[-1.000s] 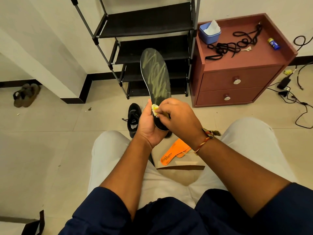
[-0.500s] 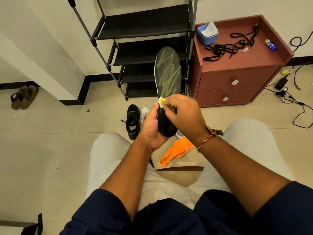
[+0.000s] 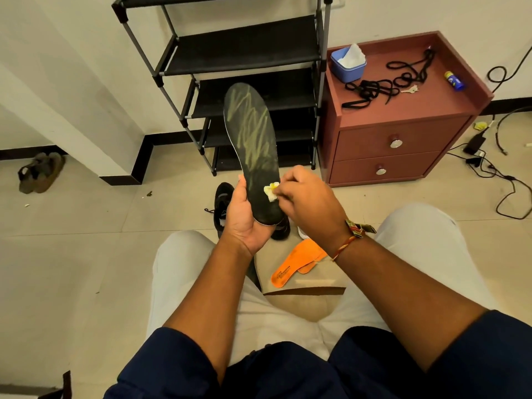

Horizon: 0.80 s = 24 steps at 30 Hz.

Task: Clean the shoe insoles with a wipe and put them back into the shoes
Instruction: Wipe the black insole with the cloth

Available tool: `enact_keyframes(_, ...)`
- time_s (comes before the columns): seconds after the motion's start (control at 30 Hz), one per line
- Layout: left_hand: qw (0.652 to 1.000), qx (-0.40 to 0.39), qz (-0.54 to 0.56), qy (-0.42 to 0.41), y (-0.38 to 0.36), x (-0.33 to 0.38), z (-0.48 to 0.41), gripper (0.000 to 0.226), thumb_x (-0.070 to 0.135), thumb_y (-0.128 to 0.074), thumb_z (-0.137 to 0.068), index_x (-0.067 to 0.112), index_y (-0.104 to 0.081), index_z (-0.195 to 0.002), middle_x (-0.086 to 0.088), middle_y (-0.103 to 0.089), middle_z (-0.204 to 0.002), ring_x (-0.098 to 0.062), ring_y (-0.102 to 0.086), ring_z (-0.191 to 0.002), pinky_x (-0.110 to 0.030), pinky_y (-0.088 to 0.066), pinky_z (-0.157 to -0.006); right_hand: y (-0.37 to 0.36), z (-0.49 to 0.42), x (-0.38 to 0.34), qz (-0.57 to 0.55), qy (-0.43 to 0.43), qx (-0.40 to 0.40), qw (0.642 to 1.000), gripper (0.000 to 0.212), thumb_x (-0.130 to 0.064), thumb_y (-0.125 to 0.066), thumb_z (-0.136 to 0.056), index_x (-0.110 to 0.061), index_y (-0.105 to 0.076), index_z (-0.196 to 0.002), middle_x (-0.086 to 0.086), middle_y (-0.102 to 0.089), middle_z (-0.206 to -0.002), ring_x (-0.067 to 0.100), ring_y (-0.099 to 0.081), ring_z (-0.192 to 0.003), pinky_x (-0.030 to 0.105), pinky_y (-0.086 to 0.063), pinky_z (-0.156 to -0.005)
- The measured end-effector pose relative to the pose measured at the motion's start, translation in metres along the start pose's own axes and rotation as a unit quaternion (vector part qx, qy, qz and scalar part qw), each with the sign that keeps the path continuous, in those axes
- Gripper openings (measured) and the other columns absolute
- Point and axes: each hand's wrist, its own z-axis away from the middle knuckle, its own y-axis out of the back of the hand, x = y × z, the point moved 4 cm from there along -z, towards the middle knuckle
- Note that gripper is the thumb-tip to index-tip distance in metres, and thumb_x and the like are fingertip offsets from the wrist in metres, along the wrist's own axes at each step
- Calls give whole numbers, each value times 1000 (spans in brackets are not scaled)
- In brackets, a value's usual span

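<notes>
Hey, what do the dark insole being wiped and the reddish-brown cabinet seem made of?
The dark insole: probably foam under matte fabric, judging by its thin pale edge and dull face. The reddish-brown cabinet: likely painted or laminated board, smooth satin surface, with shiny metal knobs.

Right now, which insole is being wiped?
The black insole, gripped at its heel by the left hand; the right hand presses the wipe on it. The orange insoles lie untouched between the knees.
</notes>
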Motion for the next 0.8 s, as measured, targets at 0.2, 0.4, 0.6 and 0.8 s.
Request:
enact_keyframes(0.2, 1000, 16, -9, 14, 1, -6, 1, 59, 54, -33, -106, 11, -68, -126, -11, -69, -123, -25, -64, -119, -38, -42, -112, -3, 0, -14, -52, 0, 17, 999, 16, -11, -71, -86, -9, -77, -100, 6, -67, -100, 23, -63, -91, 27, -49, -77)
enact_keyframes(0.4, 998, 59, -5, -10, 8, 5, -2, 67, 58, -36, -103, 6, -78, -105, -14, -70, -113, -24, -72, -101, -34, -60, -84, -8, 0, -21, -111, 31, -106, 988, 14, -14, -73, -85, -16, -79, -97, -2, -67, -98, 7, -57, -86, 4, -37, -77)
enact_keyframes(0.6, 999, 9, -31, 8, 1, -3, -1, 63, 56, -30, -106, 9, -59, -138, -15, -61, -138, -27, -56, -130, -41, -40, -114, 1, -4, 7, -29, -8, -32, 999, 15, -11, -70, -86, -9, -78, -99, 8, -64, -102, 26, -62, -94, 36, -53, -78)
enact_keyframes(0.8, 992, -7, -106, 61, -15, -19, 10, 58, 56, -30, -105, 18, -67, -127, -15, -68, -125, -25, -62, -114, -38, -52, -91, 24, -11, 22, -63, -81, 122, 987, 16, -14, -69, -89, -8, -77, -101, 5, -64, -102, 17, -62, -89, 28, -53, -79)
